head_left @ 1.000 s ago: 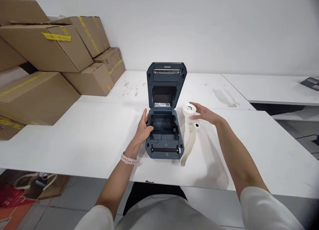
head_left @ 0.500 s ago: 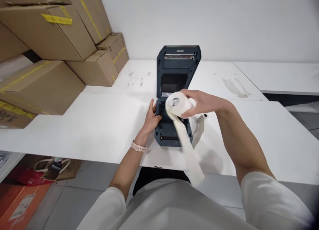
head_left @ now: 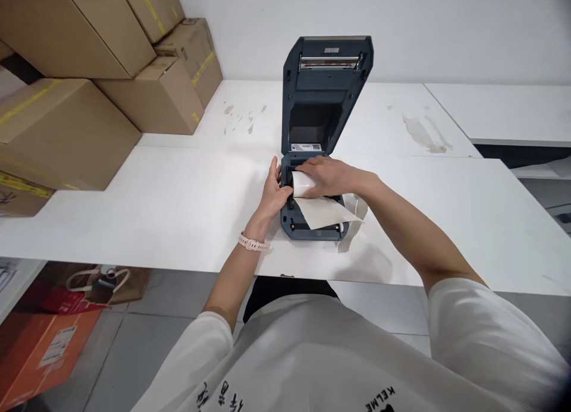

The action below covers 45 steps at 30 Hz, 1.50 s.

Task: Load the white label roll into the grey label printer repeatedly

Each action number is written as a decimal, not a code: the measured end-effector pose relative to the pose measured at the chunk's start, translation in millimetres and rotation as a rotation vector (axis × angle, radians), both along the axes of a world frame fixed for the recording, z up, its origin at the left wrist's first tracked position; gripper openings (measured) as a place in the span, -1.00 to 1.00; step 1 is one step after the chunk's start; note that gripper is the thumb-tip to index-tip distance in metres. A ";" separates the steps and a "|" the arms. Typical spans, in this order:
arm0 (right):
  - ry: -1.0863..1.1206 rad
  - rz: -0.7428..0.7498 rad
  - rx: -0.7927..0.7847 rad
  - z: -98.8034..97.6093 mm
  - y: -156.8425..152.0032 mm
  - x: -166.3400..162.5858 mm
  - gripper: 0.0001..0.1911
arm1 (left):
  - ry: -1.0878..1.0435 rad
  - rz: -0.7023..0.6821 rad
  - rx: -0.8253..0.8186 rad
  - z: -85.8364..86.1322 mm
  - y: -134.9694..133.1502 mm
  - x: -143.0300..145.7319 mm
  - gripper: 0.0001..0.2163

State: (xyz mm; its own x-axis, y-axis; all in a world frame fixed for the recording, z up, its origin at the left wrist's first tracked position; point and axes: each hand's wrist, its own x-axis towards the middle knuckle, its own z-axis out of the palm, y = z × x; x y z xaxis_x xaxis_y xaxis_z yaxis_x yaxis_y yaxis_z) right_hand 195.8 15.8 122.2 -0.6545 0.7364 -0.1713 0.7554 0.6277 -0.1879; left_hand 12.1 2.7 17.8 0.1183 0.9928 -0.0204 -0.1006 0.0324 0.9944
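Observation:
A dark label printer (head_left: 289, 222) stands on the white table with its lid (head_left: 319, 95) raised. My right hand (head_left: 328, 175) is closed around a white label roll (head_left: 302, 184), which lies sideways inside the printer's bay. The roll's loose strip (head_left: 323, 212) spreads forward over the front of the printer, its pale backing upward. My left hand (head_left: 273, 193) grips the printer's left wall, fingers outside and thumb over the edge by the roll's left end. The roll's right end is hidden under my right hand.
Cardboard boxes (head_left: 62, 132) are stacked at the left of the table (head_left: 200, 222). A curled strip of backing paper (head_left: 357, 219) lies right of the printer. Below the table's left front edge are a paper bag (head_left: 134, 287) and an orange box (head_left: 66, 346).
My right hand has brought the label roll down from above the printer into its bay and turned it sideways. The strip, once hanging past the table edge, now lies across the printer's front.

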 end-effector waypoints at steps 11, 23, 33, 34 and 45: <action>0.214 -0.057 0.334 -62.2 -137.9 -1.1 -0.31 | 0.017 -0.011 0.002 1.3 -6.5 0.7 -0.05; 0.241 -0.139 0.382 -65.8 -140.9 -16.9 -0.27 | -0.007 0.030 0.008 6.8 -10.2 1.2 -0.14; 0.242 -0.167 0.353 -66.8 -142.0 -24.1 -0.21 | -0.009 0.048 0.022 13.4 -13.5 2.8 -0.17; 0.237 -0.173 0.357 -66.6 -142.1 -26.5 -0.21 | -0.007 0.045 0.018 14.6 -13.1 2.5 -0.17; 0.453 -0.064 0.137 -34.4 -134.0 5.3 -0.40 | 0.092 0.032 -0.061 20.8 -86.7 3.4 -0.14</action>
